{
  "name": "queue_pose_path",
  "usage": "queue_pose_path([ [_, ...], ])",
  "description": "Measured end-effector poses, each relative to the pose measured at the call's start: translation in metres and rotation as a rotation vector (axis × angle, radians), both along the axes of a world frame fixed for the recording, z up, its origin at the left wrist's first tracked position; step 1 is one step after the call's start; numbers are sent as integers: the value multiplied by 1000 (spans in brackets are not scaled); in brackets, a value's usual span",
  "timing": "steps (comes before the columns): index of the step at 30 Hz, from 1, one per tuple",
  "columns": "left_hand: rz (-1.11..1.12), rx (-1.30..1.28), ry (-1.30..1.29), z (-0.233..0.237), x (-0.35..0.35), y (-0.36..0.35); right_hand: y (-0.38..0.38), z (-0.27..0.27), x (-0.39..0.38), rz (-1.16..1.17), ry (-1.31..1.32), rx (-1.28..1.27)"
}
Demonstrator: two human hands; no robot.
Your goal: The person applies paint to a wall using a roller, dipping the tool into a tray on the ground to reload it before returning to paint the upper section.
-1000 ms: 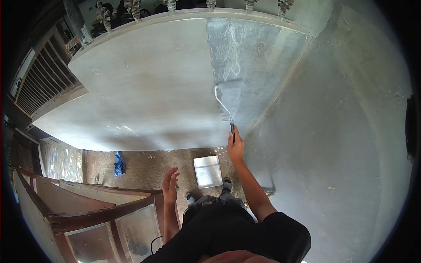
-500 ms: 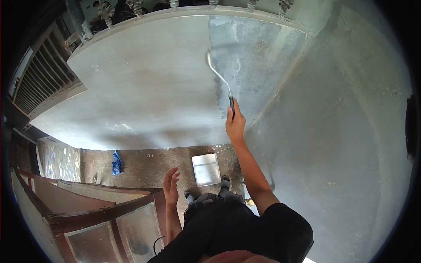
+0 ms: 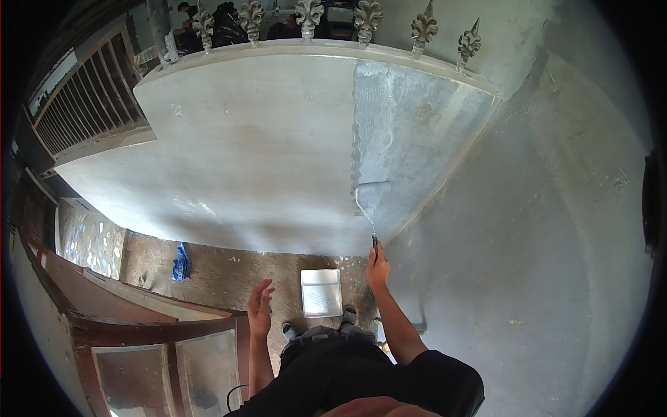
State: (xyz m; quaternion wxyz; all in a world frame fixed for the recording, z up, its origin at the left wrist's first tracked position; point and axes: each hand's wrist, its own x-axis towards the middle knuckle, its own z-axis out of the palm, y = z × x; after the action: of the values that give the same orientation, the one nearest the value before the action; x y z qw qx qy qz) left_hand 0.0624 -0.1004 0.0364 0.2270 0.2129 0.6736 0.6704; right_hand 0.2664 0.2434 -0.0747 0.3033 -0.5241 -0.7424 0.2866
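Note:
My right hand (image 3: 378,270) is closed round the dark handle of a paint roller (image 3: 373,186). Its bent wire frame reaches up to the roller head, which lies against the lower part of the low wall (image 3: 271,139). Around the roller, the wall's right-hand strip (image 3: 410,132) looks wet and bluish grey, while the left part is paler. My left hand (image 3: 260,309) is raised beside my body with its fingers apart and nothing in it. On the floor in front of my feet lies a shiny metal-looking paint tray (image 3: 321,283).
Metal spearhead ornaments (image 3: 309,19) line the wall's top edge. A large grey wall (image 3: 500,243) closes off the right side. Blue crumpled material (image 3: 181,263) lies on the floor (image 3: 215,271). Brown wooden panels (image 3: 90,333) stand at lower left, a barred railing (image 3: 87,94) at upper left.
My right hand has brought the roller down the wall, from near the top to the lower part. My view has shifted upward, showing more of the ornaments. The left hand stays open.

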Motion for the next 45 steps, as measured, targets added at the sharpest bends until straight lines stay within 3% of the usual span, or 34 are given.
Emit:
queue_pose_path([
  [4, -35, 15, -5, 1, 4, 14, 24, 42, -26, 61, 157, 196],
  [7, -93, 1, 24, 1, 5, 29, 44, 118, -57, 131, 291, 379],
  [9, -150, 33, 39, 6, 9, 38, 54, 176, -77, 170, 294, 328],
  [11, -174, 40, 42, 11, 12, 48, 57, 236, -95, 240, 336, 444],
  [14, -201, 66, 32, 16, 17, 55, 52, 296, -115, 281, 276, 411],
  [18, -192, 73, 0, 16, 24, 49, 47, 295, -127, 267, 247, 404],
  [20, -168, 77, -7, 7, 24, 40, 50, 247, -129, 230, 395, 537],
  [22, -136, 81, -17, 1, 21, 30, 49, 194, -120, 182, 360, 497],
  [28, 4, 69, -112, 2, 12, 1, 13, 47, -67, 109, 147, 144],
  [32, 11, 64, -100, 7, -1, 4, 1, 16, -61, 113, 92, -108],
  [37, -63, 88, -45, 26, -8, 25, 10, 69, -88, 166, 286, 48],
  [45, -212, 80, -12, 25, 6, 41, 47, 287, -141, 190, 428, 377],
])
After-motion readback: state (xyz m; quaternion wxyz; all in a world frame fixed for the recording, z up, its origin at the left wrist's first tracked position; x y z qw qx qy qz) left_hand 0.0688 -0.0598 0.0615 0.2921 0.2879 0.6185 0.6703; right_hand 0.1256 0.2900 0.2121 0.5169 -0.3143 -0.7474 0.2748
